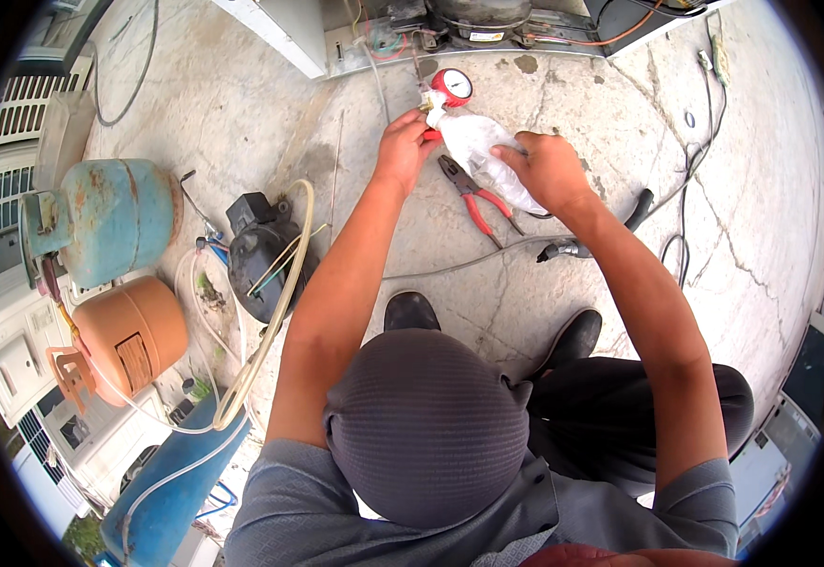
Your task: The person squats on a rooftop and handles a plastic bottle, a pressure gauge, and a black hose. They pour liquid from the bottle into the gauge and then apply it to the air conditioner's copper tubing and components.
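Observation:
My left hand [401, 149] is closed at the fitting below a red pressure gauge [453, 87] with a white dial. A small red part [432, 135] shows at its fingertips, but its kind is hard to make out. To the right, my right hand [546, 172] grips a crumpled white plastic bag [480, 146], thumb on top. The bag's upper end reaches the gauge fitting; what it may contain is hidden. Just below it, red-handled pliers [469, 194] lie on the concrete. Ahead, an open appliance base holds a black compressor [478, 19].
At left lie a rusty teal gas cylinder [119, 217], an orange cylinder [133, 335] and a blue tank [162, 482]. A black compressor [266, 260] with a looped clear hose [270, 326] stands nearer. A grey cable [469, 262] crosses the floor towards a black torch-like tool [568, 249].

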A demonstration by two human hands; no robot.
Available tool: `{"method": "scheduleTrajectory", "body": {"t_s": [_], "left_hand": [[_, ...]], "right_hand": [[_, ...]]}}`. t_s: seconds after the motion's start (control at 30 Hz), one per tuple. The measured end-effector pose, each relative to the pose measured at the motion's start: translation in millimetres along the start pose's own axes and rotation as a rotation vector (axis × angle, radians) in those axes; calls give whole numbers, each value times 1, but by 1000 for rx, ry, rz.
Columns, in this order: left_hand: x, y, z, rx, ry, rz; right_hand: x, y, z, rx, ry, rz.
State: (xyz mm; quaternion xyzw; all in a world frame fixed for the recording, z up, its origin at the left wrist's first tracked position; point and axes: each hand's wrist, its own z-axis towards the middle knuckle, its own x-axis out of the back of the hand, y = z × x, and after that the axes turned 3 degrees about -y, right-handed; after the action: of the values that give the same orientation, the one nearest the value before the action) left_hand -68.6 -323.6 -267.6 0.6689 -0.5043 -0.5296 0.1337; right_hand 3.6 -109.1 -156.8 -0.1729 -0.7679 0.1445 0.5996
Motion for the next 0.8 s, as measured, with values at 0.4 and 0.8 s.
{"method": "scheduleTrajectory", "body": {"t_s": [0.4,0.8], "left_hand": [[-3,3,0,46,66,46],[1,0,2,-36,167,-89]], "right_hand": [[-3,30,-9,-92,214,197],[31,8,-15,-74,665,728]]}}
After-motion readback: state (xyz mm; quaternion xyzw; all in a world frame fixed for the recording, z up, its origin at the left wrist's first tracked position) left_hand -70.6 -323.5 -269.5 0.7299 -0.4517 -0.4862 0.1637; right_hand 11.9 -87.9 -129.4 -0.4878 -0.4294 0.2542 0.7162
